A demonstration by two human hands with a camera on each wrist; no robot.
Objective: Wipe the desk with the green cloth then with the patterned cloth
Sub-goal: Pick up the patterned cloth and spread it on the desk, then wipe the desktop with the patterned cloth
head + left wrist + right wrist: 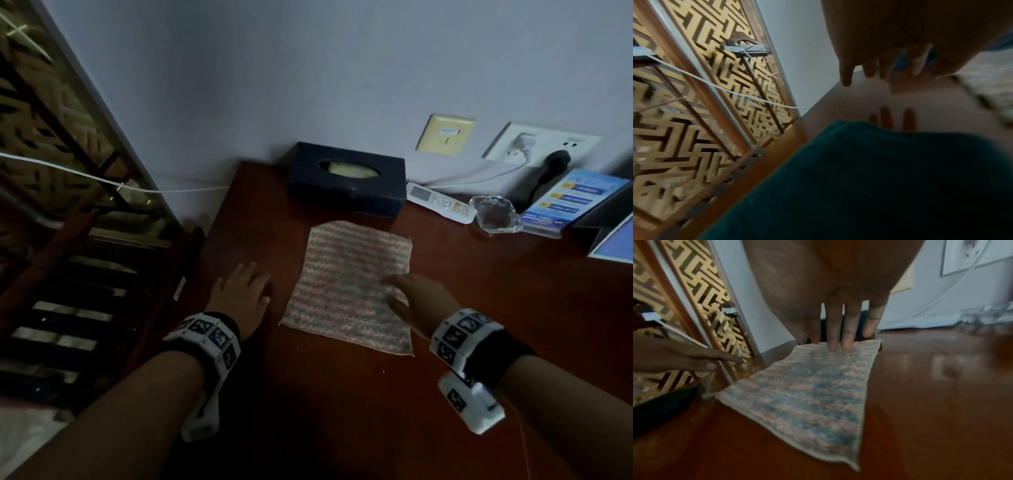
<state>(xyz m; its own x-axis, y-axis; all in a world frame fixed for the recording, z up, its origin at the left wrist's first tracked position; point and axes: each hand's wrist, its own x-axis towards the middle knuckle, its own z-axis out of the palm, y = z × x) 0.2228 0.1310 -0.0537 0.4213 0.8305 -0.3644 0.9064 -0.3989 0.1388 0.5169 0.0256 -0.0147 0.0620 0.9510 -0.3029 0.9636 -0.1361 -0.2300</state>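
Patterned cloth [349, 286] lies spread flat in the middle of the dark wooden worktop [479, 308], pink-and-grey stripes up, and both hands are down beside it. Right hand [416, 301] is over the cloth's right edge, fingers straight and slightly spread, gripping nothing; from the right wrist view the fingertips [833, 345] seem to touch the fabric. Left hand [241, 293] rests flat on bare wood just left of the cloth, fingers relaxed and spread, holding nothing. Green cloth [869, 186] shows in the left wrist view, lying on the worktop under that wrist, near the left edge. Behind the patterned cloth, against the wall, sits a dark tissue box [346, 178], close to the cloth's far edge. To its right: a white remote [442, 202], a glass ashtray [493, 214], a blue leaflet stand [568, 200]. White cable [102, 178] runs off left past the patterned screen [51, 120]
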